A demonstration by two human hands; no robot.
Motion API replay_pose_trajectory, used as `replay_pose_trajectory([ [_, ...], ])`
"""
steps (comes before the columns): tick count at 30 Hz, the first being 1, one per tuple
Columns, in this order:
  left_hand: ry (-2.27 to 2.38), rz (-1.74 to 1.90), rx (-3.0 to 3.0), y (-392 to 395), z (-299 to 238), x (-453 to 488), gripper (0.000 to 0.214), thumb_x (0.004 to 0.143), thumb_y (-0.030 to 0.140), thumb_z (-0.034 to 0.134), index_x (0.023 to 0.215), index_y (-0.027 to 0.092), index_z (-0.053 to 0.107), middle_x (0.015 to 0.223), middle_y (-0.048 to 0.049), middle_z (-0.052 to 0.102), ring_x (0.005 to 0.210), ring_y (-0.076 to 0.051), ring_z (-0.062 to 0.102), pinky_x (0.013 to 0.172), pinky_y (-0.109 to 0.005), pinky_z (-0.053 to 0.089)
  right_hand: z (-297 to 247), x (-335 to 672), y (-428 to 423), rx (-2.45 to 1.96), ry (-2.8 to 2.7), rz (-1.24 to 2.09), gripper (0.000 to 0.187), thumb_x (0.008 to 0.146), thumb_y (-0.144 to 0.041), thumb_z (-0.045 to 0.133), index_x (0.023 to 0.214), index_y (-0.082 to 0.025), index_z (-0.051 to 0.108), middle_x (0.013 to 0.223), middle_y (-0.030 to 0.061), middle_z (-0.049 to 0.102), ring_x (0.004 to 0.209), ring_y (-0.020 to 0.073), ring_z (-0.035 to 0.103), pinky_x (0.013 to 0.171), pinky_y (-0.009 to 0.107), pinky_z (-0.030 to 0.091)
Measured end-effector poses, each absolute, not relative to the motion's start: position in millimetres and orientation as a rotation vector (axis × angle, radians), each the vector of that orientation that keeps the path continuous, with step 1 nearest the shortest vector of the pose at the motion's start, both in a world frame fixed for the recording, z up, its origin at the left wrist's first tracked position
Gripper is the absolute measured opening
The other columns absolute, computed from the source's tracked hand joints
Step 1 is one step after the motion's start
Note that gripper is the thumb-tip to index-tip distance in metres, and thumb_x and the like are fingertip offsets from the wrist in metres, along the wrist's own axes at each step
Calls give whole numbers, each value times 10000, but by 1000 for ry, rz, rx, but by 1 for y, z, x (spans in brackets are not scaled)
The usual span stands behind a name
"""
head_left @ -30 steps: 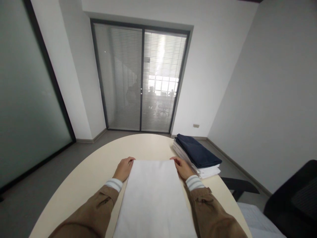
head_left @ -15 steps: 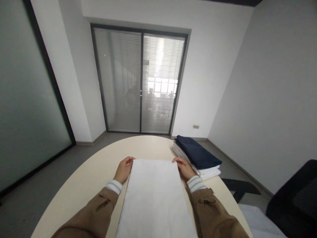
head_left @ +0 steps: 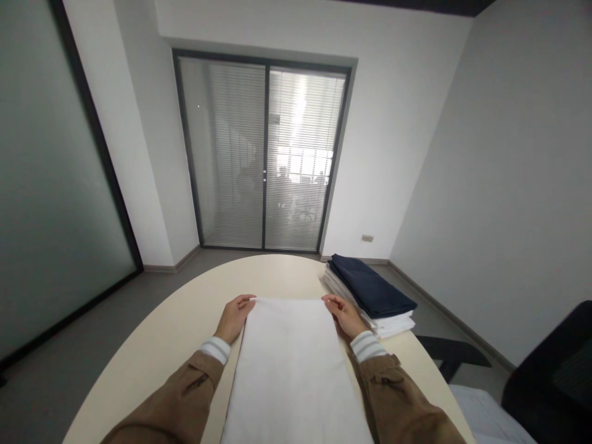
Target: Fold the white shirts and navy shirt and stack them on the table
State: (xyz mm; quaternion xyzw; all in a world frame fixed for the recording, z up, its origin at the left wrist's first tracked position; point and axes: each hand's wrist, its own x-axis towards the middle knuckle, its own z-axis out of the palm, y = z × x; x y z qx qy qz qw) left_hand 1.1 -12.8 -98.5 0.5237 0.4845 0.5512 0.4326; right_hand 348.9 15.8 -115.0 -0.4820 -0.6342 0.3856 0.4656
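A long white folded cloth (head_left: 293, 364) lies flat on the round table, its near end running out of the bottom of the view. At its far left corner, the thumb and fingers of my left hand (head_left: 235, 317) are closed on the edge. My right hand (head_left: 343, 313) pinches the far right corner in the same way. Just beyond my right hand is a stack of folded cloths: a dark navy one (head_left: 372, 287) on top, white ones (head_left: 393, 324) beneath. The cloth's exact kind cannot be told.
The cream round table (head_left: 185, 327) fills the lower middle. To the right stands a black chair (head_left: 555, 376), with pale cloth (head_left: 485, 413) on or beside its seat. Behind the table is a glazed door with blinds (head_left: 263, 154), and a frosted glass panel (head_left: 50, 185) stands left.
Both hands keep hold of the far corners. My left fingers have shifted slightly inward along the edge. The whole view has moved a little.
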Motion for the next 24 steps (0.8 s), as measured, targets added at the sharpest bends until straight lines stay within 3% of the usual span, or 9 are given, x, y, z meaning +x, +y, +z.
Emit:
replay_pose_trajectory([
  [6,1182,1522,1214,-14,-95,1,554,705,554,732,1054,133,648,844,-76,747,765,-211,695,667,-290,528,-104,328,2,-1156,-1512,1126,682,816,-624,549,1379,-257,432,999,88,714,880,289,694,780,452,549],
  [11,1117,1420,1131,-15,-99,4,629,759,527,725,1238,154,559,923,-88,751,793,-217,718,727,-338,568,-102,320,-2,-1191,-1614,1100,664,828,-676,464,1338,-251,456,1253,126,664,1045,318,678,849,485,545],
  [16,1068,1335,1160,-13,-107,7,608,687,484,803,1130,144,565,973,-134,752,838,-246,730,787,-384,577,-101,323,0,-1249,-1576,1046,750,837,-726,385,1415,-247,385,1286,143,644,1095,320,662,882,498,541],
  [21,1081,1500,1171,-12,-103,5,695,676,610,751,1153,148,546,1036,-135,746,902,-272,725,790,-382,575,-95,321,-8,-1137,-1542,1247,727,735,-650,625,1321,-239,495,1163,139,705,1074,338,671,876,501,537],
  [24,1079,1486,1137,-15,-99,4,737,697,594,737,1235,145,509,1076,-148,735,941,-282,718,801,-391,575,-93,319,-11,-1142,-1575,1244,693,706,-666,640,1227,-217,556,1151,153,709,1109,355,652,880,522,530],
])
